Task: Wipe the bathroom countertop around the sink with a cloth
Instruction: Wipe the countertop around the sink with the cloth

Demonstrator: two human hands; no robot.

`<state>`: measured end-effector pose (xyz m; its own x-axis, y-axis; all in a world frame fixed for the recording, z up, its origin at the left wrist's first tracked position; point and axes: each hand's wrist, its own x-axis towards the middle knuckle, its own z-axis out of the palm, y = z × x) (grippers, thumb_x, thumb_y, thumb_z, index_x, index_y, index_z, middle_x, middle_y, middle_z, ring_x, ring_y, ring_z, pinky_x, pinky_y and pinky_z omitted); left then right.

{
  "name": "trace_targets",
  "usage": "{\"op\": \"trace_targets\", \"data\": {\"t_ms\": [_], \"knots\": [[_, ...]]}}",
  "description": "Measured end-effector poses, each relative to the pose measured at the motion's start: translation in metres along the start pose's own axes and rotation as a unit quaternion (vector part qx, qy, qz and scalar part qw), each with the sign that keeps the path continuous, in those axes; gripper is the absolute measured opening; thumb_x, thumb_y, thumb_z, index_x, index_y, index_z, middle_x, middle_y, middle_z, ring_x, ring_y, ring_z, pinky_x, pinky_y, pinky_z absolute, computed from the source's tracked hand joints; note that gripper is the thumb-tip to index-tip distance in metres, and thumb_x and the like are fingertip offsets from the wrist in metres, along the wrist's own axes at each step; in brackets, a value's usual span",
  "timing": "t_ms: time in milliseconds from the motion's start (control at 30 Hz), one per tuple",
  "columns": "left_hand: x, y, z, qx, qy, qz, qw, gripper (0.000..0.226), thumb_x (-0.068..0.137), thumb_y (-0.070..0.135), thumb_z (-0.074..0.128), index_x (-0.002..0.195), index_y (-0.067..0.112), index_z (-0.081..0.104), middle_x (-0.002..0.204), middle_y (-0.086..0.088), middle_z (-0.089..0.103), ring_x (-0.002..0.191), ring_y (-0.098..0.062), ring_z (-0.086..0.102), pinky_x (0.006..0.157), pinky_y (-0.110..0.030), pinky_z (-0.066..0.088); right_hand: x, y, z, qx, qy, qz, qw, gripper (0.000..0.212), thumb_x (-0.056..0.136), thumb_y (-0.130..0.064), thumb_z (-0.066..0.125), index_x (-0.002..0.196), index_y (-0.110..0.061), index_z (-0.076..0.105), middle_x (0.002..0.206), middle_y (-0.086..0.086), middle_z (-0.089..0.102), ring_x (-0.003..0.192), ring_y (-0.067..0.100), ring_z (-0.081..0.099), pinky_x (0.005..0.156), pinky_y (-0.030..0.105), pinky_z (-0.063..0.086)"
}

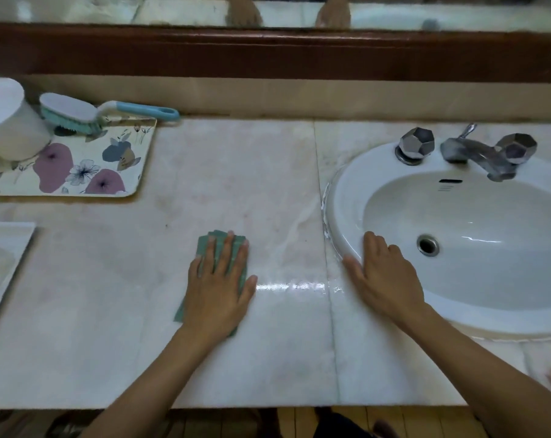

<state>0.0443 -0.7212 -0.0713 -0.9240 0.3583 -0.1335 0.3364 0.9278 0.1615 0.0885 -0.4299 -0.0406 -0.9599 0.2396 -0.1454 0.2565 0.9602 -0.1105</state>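
Your left hand (pixel 218 286) pressing flat on cloth (pixel 205 245); right hand (pixel 384 276) resting open on sink (pixel 337 203); sweeping toward 10 o'clock, you're risking bumping tray (pixel 143 143).

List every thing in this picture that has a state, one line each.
Left hand: flat, pressing the cloth.
Cloth: folded, flat on the countertop.
Right hand: open, resting on the sink rim.
Sink: no standing water, drain unplugged.
Tap: not running.
Countertop: wet sheen between the hands.
Brush: lying across the tray's far edge.

No word, brand or number can be read anywhere. The white oval ceramic sink (pixel 343 213) bears a faint grey mark (pixel 446 188) under its overflow slot (pixel 450 181), too blurred to read.
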Motion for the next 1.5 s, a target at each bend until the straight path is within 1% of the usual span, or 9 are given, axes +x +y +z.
{"op": "trace_targets", "data": {"t_ms": [267,500,700,833,967,1067,1200,1333,1500], "knots": [[0.009,0.092,0.024,0.002,-0.035,0.388,0.921,0.061,0.099,0.048,0.028,0.153,0.022,0.021,0.161,0.002,0.018,0.149,-0.022,0.011,0.116,-0.041,0.017,0.006,0.0,0.001,0.019,-0.001,0.014,1.0,0.038,0.097,-0.048,0.03,0.112,-0.014,0.04,0.1,0.005,0.05,0.092,0.03,0.049,0.067,0.043,0.045],[0.194,0.042,-0.005,0.002,0.008,0.135,0.991,0.059,0.099,0.046,0.019,0.155,0.025,0.013,0.162,0.007,0.007,0.149,-0.019,0.004,0.117,-0.042,0.014,0.007,0.0,0.009,-0.006,0.023,0.008,1.0,0.04,0.096,-0.049,0.026,0.108,-0.013,0.04,0.09,0.004,0.049,0.079,0.029,0.048,0.057,0.041,0.044],[0.28,0.069,-0.016,-0.037,0.006,-0.039,0.999,0.062,0.099,0.04,0.014,0.155,0.016,0.005,0.163,-0.001,0.0,0.149,-0.027,-0.004,0.118,-0.046,0.005,0.006,0.001,0.009,-0.005,0.019,0.015,1.0,0.039,0.096,-0.048,0.025,0.108,-0.014,0.039,0.091,0.003,0.049,0.082,0.029,0.048,0.06,0.042,0.046],[0.171,0.105,0.011,-0.091,0.05,-0.027,0.994,0.061,0.099,0.038,0.021,0.155,0.015,0.01,0.163,-0.003,0.005,0.149,-0.027,-0.002,0.118,-0.044,0.005,0.004,0.002,0.005,0.024,0.0,0.027,0.999,0.037,0.096,-0.049,0.03,0.111,-0.016,0.039,0.099,0.003,0.05,0.092,0.028,0.048,0.068,0.044,0.046],[0.015,0.117,0.024,-0.093,0.024,0.121,0.988,0.061,0.098,0.04,0.033,0.153,0.019,0.021,0.161,0.001,0.015,0.149,-0.024,0.011,0.115,-0.042,0.011,0.006,0.001,0.003,0.045,0.005,0.041,0.998,0.037,0.096,-0.05,0.034,0.112,-0.017,0.04,0.104,0.002,0.05,0.095,0.026,0.048,0.068,0.04,0.043],[0.008,0.054,0.014,-0.06,0.003,0.202,0.978,0.059,0.098,0.046,0.031,0.153,0.026,0.024,0.161,0.007,0.016,0.149,-0.02,0.012,0.115,-0.04,0.018,0.003,-0.004,0.003,0.033,0.015,0.03,0.999,0.034,0.097,-0.048,0.035,0.105,-0.016,0.04,0.1,0.004,0.051,0.091,0.028,0.048,0.065,0.039,0.041],[0.113,-0.056,-0.016,0.008,0.06,0.04,0.997,0.06,0.095,0.042,0.024,0.151,0.02,0.028,0.157,-0.01,0.027,0.144,-0.037,0.022,0.109,-0.051,0.032,-0.003,-0.012,0.003,0.014,0.035,0.006,0.999,0.032,0.098,-0.044,0.035,0.097,-0.013,0.039,0.092,0.007,0.049,0.084,0.03,0.048,0.061,0.041,0.043],[0.181,-0.046,-0.028,-0.075,0.032,-0.189,0.979,0.062,0.1,0.042,0.019,0.155,0.017,0.006,0.163,-0.003,0.001,0.149,-0.031,0.0,0.118,-0.049,0.008,0.002,0.0,0.007,0.012,0.04,0.023,0.999,0.031,0.098,-0.047,0.032,0.09,-0.017,0.034,0.087,0.004,0.046,0.079,0.027,0.044,0.056,0.038,0.039],[0.05,0.047,0.009,-0.094,0.073,-0.048,0.992,0.061,0.099,0.04,0.026,0.154,0.018,0.01,0.163,-0.001,0.007,0.149,-0.026,0.001,0.117,-0.043,0.003,-0.002,0.0,0.004,0.036,0.056,0.022,0.998,0.034,0.097,-0.052,0.028,0.091,-0.019,0.033,0.09,0.004,0.046,0.085,0.029,0.045,0.058,0.039,0.037]]}}
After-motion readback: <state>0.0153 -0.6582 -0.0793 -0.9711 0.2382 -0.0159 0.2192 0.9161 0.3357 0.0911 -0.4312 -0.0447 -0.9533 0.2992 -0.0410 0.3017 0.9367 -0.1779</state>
